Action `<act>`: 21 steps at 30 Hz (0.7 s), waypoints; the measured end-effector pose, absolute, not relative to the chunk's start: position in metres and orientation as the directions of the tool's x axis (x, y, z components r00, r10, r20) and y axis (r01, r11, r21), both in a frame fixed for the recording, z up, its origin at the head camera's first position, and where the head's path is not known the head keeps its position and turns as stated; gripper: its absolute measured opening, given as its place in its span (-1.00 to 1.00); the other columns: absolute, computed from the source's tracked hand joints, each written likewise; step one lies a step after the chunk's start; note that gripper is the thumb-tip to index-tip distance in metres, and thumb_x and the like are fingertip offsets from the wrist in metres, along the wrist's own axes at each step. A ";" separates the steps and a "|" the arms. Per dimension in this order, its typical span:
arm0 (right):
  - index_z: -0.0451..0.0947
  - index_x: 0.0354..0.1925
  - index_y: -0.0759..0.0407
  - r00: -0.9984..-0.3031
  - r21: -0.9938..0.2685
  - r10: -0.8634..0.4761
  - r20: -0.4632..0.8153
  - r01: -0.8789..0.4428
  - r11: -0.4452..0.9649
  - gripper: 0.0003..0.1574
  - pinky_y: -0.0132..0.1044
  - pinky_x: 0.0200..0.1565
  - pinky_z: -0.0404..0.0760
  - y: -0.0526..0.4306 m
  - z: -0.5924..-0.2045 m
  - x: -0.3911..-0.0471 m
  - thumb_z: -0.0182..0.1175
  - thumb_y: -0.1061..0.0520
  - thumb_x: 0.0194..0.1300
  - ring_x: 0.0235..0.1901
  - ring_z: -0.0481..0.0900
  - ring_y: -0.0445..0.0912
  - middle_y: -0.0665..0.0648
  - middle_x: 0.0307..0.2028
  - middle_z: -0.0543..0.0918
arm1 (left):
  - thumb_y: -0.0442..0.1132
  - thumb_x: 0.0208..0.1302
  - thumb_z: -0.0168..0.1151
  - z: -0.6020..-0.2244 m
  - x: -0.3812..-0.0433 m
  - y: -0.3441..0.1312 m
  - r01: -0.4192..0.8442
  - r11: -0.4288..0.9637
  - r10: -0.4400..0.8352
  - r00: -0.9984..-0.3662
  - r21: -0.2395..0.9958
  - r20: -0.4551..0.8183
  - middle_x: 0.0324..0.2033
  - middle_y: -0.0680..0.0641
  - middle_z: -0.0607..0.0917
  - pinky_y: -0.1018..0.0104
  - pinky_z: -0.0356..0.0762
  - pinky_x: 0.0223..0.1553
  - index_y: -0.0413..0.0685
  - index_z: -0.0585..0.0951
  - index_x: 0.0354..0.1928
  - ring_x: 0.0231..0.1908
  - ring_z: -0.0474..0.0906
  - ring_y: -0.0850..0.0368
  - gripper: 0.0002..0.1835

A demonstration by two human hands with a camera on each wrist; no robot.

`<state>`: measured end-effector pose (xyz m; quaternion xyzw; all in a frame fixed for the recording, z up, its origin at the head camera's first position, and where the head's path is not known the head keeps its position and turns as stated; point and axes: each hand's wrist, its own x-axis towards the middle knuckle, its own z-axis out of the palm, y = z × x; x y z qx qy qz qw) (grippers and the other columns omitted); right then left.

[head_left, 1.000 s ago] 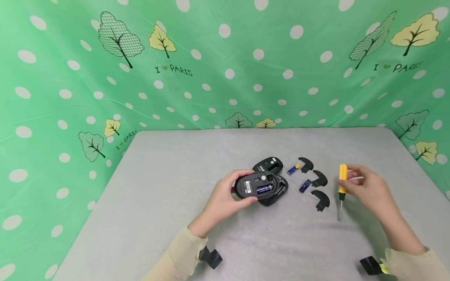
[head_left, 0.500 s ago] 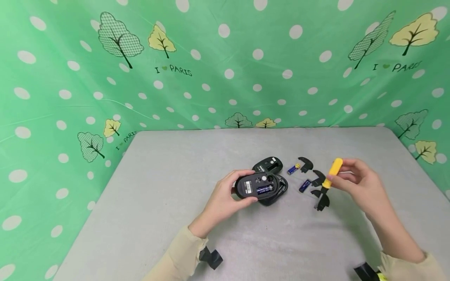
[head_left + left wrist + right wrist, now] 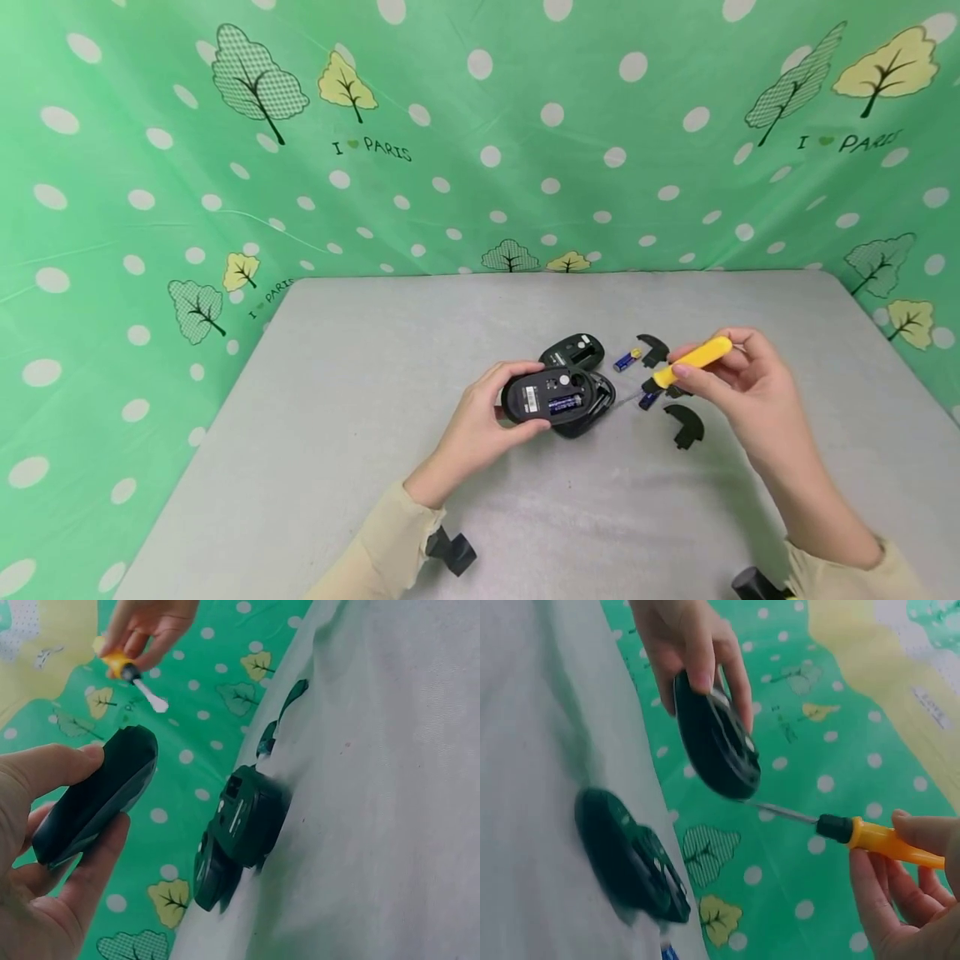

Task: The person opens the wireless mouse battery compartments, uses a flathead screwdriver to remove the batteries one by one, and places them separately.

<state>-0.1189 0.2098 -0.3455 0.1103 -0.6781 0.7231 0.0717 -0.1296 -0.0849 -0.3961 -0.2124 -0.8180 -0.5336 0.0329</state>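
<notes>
My left hand (image 3: 476, 425) grips a black computer mouse (image 3: 536, 392) by its sides, raised off the table with its underside up. A blue battery (image 3: 565, 405) lies in its uncovered compartment. My right hand (image 3: 757, 396) holds a screwdriver (image 3: 693, 360) by its yellow handle, the shaft pointing left toward the mouse. In the left wrist view, a small gap shows between the screwdriver's tip (image 3: 159, 705) and the held mouse (image 3: 105, 795). The right wrist view has the shaft (image 3: 784, 812) ending close to the mouse's end; contact cannot be told there.
Two more black mice, one behind (image 3: 558, 357) and one partly under the held mouse (image 3: 592, 419), lie on the grey table (image 3: 375, 358). To the right are loose batteries (image 3: 626, 361) and black curved covers (image 3: 686, 423), some partly hidden by the screwdriver. A green curtain (image 3: 450, 167) hangs behind.
My right hand has moved left and turned the screwdriver from pointing down to pointing left, its tip now near the held mouse. My left hand and its mouse have stayed still.
</notes>
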 end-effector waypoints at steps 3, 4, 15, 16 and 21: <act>0.35 -0.02 0.22 -0.958 -0.954 -0.029 0.285 -0.281 -0.101 -0.60 -0.39 -0.20 0.76 0.202 -0.342 -0.115 0.16 0.52 0.27 -0.23 0.74 -0.20 0.00 -0.19 0.77 | -0.28 0.02 0.55 -0.397 -0.130 -0.085 0.380 0.340 0.306 -0.909 0.860 0.281 0.12 0.00 0.62 0.44 0.69 -0.30 0.10 0.54 0.23 0.00 0.54 0.15 -0.33; 0.37 0.00 0.23 -0.954 -0.949 -0.026 0.299 -0.295 -0.112 -0.60 -0.39 -0.20 0.76 0.200 -0.342 -0.114 0.16 0.53 0.27 -0.23 0.74 -0.20 0.01 -0.18 0.77 | -0.28 0.02 0.55 -0.397 -0.130 -0.084 0.378 0.337 0.305 -0.910 0.862 0.280 0.13 0.00 0.61 0.43 0.69 -0.30 0.10 0.54 0.23 0.00 0.54 0.15 -0.33; 0.52 -0.09 0.40 -0.933 -0.935 0.058 0.354 -0.353 0.030 -0.66 -0.50 -0.19 0.73 0.183 -0.342 -0.112 0.29 0.52 0.15 -0.20 0.65 -0.17 0.06 -0.20 0.73 | -0.29 0.02 0.55 -0.398 -0.129 -0.082 0.372 0.324 0.297 -0.913 0.870 0.280 0.17 0.01 0.59 0.46 0.66 -0.31 0.08 0.53 0.22 -0.05 0.52 0.16 -0.33; 0.51 -0.09 0.42 -0.923 -0.924 0.048 0.381 -0.378 0.053 -0.66 -0.51 -0.21 0.73 0.181 -0.342 -0.111 0.29 0.54 0.14 -0.20 0.65 -0.18 0.06 -0.20 0.72 | -0.29 0.01 0.55 -0.398 -0.128 -0.082 0.373 0.320 0.295 -0.913 0.871 0.283 0.17 0.00 0.59 0.46 0.65 -0.32 0.08 0.53 0.22 -0.05 0.52 0.16 -0.33; 0.58 -0.17 0.43 -0.759 -0.712 -0.064 0.648 -0.634 0.304 -0.73 -0.60 -0.19 0.69 0.168 -0.343 -0.105 0.38 0.42 0.13 -0.22 0.66 -0.30 0.06 -0.23 0.72 | -0.29 0.00 0.56 -0.399 -0.127 -0.080 0.390 0.319 0.286 -0.908 0.863 0.305 0.16 -0.02 0.60 0.47 0.64 -0.27 0.05 0.54 0.19 0.00 0.52 0.14 -0.35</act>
